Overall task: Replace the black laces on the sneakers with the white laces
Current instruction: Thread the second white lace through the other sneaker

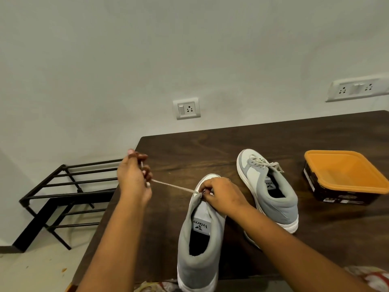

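Observation:
Two grey-and-white sneakers stand on a dark wooden table (221, 142). The near sneaker (197, 245) points away from me at the table's front edge. My left hand (134, 178) is closed on a white lace (174, 187), which runs taut from it to the sneaker's eyelets. My right hand (221, 194) rests on top of the near sneaker's tongue area, fingers pinched at the lace and the eyelets, which it hides. The far sneaker (269, 190) lies to the right with white laces (263, 163) threaded and tied. No black lace is in view.
An orange-lidded dark container (345, 178) sits at the table's right. A black metal rack (63, 192) stands on the floor to the left. The wall behind carries a socket (186, 108) and a socket strip (357, 89). Patterned cloth (374, 277) shows at the bottom.

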The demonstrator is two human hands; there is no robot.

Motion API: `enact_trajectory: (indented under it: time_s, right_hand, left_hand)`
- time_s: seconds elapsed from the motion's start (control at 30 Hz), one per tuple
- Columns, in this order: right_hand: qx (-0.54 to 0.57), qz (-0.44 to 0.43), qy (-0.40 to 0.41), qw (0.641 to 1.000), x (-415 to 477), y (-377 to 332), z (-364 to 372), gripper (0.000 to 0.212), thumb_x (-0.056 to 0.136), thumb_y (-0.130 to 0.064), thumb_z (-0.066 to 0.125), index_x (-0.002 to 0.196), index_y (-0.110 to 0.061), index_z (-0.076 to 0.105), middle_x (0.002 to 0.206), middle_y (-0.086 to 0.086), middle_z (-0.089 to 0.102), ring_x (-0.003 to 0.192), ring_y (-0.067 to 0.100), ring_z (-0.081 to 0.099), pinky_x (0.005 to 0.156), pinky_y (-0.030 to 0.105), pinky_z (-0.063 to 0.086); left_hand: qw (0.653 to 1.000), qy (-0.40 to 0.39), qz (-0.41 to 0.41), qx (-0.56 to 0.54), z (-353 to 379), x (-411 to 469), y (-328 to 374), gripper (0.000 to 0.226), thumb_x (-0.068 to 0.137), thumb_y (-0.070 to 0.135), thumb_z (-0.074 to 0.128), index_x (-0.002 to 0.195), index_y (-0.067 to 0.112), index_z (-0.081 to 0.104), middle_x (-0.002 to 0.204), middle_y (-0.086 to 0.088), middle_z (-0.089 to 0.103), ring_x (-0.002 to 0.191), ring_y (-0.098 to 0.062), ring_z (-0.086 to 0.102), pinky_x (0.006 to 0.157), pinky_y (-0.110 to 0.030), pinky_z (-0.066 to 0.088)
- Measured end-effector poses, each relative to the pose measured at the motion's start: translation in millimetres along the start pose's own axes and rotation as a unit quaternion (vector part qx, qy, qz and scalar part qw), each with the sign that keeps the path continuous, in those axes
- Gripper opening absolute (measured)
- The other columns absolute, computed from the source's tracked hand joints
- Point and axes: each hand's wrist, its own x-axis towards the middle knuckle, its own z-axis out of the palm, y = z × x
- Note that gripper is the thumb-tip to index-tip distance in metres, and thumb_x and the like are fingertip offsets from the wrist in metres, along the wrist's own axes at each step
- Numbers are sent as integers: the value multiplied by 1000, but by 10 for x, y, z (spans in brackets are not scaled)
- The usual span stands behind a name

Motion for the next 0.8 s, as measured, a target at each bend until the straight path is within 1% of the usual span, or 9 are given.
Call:
enact_trajectory:
  time_s: [0.07,0.17,0.27,0.33,0.43,0.53,0.6,0.7,0.8]
  right_hand:
    - [1,-1,2,1000,-5,-7,6,26,89,-20,51,98,-33,71,97,-10,69,94,12,62,81,29,52]
    - [-13,-1,9,1000,-13,-9,25,22,89,-21,51,97,-28,70,97,-6,69,95,16,62,82,35,53]
    - [16,3,15,1000,-20,5,37,22,91,-20,52,99,-28,70,98,-3,69,94,16,61,82,33,52]
    - [41,8,7,999,-17,19,17,23,92,-17,52,98,-29,71,98,-5,69,91,13,62,78,25,48]
    - [63,28,-16,997,-8,55,-45,25,90,-13,55,98,-30,71,95,-8,69,84,8,60,73,19,42]
    - [85,35,-30,995,-25,65,-95,25,89,-11,58,101,-27,72,96,-7,70,82,5,60,73,16,42]
    - [93,32,-31,995,-44,55,-106,23,90,-14,57,102,-26,72,99,-7,70,86,6,61,75,16,43]
    - [102,32,-30,994,-63,49,-101,23,92,-14,55,102,-26,72,101,-7,69,84,3,56,75,14,40]
    - [107,28,-30,993,-84,51,-100,26,92,-9,54,103,-25,72,97,-8,68,81,1,54,65,5,37]
  left_hand:
    - [952,-73,68,288,-29,9,-118,29,97,33,49,79,17,65,66,4,59,45,-3,41,46,-19,36]
    - [803,-222,140,534,70,-16,-339,19,92,24,58,84,17,73,84,2,68,73,-7,57,67,-18,42]
    - [649,-301,98,692,201,-66,-569,35,93,39,53,68,15,59,78,-7,61,72,-19,54,62,-27,38]
    - [625,-319,39,711,238,-84,-666,37,96,43,45,75,13,54,88,-7,60,79,-21,54,67,-29,39]
    - [676,-339,17,654,252,-104,-666,23,99,28,42,90,12,56,96,-9,60,85,-22,56,69,-27,40]
    - [854,-305,-41,419,279,-174,-568,28,101,16,37,74,16,46,66,-2,46,50,-11,41,46,-22,33]
    - [936,-239,-71,249,308,-203,-471,30,101,17,37,71,19,44,62,2,42,47,-6,36,47,-18,30]
    - [988,-130,-61,54,302,-179,-304,30,100,18,41,72,21,50,59,6,46,51,-3,43,55,-18,37]
    - [997,-58,-43,-17,204,-140,-202,30,100,20,43,72,22,55,53,9,52,55,-4,48,59,-20,40]
